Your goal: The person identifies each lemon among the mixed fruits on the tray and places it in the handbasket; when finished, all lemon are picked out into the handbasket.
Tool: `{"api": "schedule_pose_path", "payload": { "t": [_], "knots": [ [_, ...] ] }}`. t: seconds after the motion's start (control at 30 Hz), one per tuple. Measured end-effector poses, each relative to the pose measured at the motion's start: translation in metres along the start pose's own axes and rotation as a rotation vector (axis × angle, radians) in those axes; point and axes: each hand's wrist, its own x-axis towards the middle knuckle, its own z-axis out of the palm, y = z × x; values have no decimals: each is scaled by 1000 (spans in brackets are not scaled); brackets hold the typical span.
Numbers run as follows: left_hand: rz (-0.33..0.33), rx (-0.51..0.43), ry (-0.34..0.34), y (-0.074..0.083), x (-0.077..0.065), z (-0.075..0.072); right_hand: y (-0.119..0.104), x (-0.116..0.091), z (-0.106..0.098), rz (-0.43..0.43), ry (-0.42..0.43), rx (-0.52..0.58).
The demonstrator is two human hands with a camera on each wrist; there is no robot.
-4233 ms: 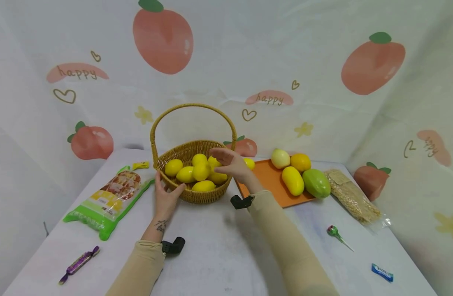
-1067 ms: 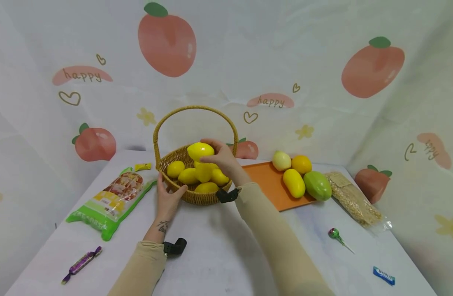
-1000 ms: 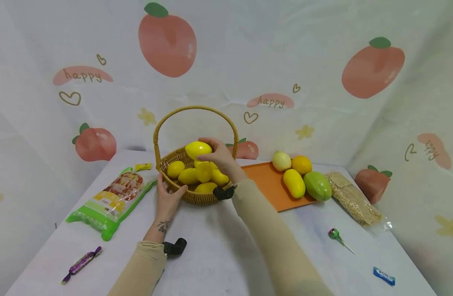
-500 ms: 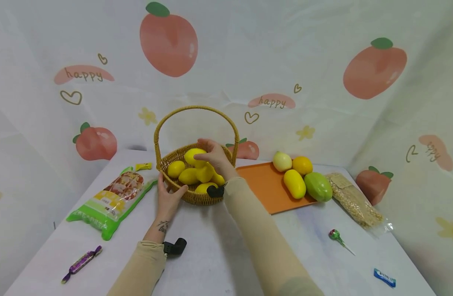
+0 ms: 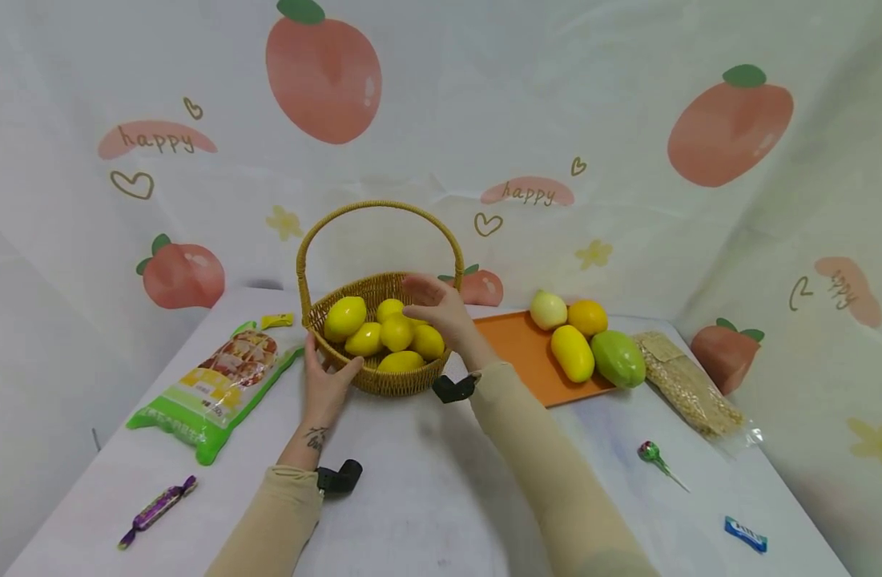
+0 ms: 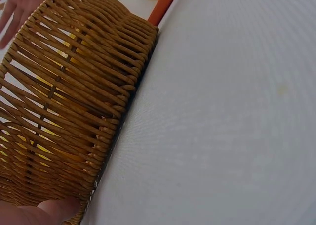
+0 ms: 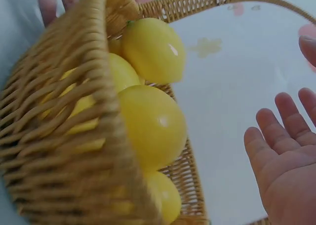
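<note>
In the head view a wicker basket [image 5: 388, 383] with a tall arched handle holds several lemons [image 5: 397, 332]. My left hand [image 5: 325, 393] holds the basket's left side, thumb against the front wall and fingers round the outer side; the left wrist view shows the thumb low on the weave. My right hand [image 5: 444, 312] hovers over the right rim, fingers extended and apart, holding nothing. One lemon [image 5: 345, 318] sits high at the left of the pile. From the right wrist, the lemons lie heaped inside the rim, apart from the open palm [image 7: 291, 180].
Right of the basket, an orange tray [image 5: 513, 344] bears several fruits [image 5: 572, 353]. Beyond it lies a bag of oats [image 5: 686, 385]. A lollipop [image 5: 653, 455] and blue-wrapped sweet [image 5: 745, 533] are nearer. At left are a green food packet [image 5: 213, 393], yellow sweet [image 5: 277, 320] and purple-wrapped sweet [image 5: 156, 511].
My right hand carried a lemon leftward over the basket, set it down at the left of the pile and let go, then drew back right. My left hand has stayed on the basket.
</note>
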Motion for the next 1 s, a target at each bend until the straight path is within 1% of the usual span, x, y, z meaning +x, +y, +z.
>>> {"api": "schedule_pose_path", "payload": {
  "t": [0.17,0.3,0.47,0.67,0.8,1.0],
  "knots": [
    [4,-2,6,-1,0,0,2,-23,-16,-45,-21,-2],
    [13,-3,13,-2,0,-1,7,-36,-27,-32,-23,12],
    [13,-9,10,-2,1,-4,12,-49,-36,-16,-20,-26],
    [3,-13,12,-1,1,-5,19,-58,-45,-13,-2,-7],
    [9,-7,16,-2,0,-5,20,-61,-48,-7,7,6],
    [21,-7,15,-3,0,-6,21,-64,-53,37,15,15]
  ]
}}
